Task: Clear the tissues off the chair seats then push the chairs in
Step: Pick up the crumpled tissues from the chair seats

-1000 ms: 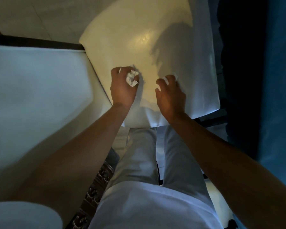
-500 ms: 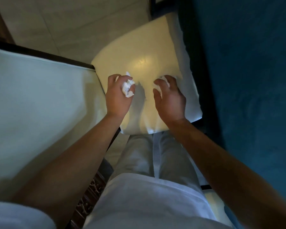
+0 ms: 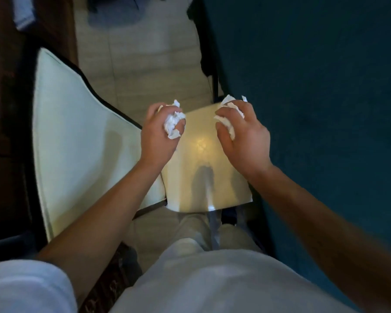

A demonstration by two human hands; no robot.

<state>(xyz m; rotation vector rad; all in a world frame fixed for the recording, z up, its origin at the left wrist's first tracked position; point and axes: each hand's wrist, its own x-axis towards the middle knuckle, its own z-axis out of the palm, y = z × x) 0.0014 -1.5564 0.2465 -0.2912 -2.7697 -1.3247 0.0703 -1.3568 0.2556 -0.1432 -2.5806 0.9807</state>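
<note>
My left hand (image 3: 159,134) grips a crumpled white tissue (image 3: 173,123) in curled fingers, held above the cream chair seat (image 3: 201,177). My right hand (image 3: 244,136) grips a second crumpled tissue (image 3: 228,118) over the same seat's far right part. The seat below both hands shows bare, shiny and lit from above. A pale chair back (image 3: 77,150) rises at the left of the seat, edged by a dark frame.
A dark teal surface (image 3: 314,109) fills the right side, close against the seat. Pale tiled floor (image 3: 140,64) lies beyond the chair. Dark wooden furniture (image 3: 5,86) stands at the far left. My legs and white shirt are at the bottom.
Both hands have lifted off the seat with a tissue in each. The view has pulled back and up, so the seat looks smaller and more floor shows.
</note>
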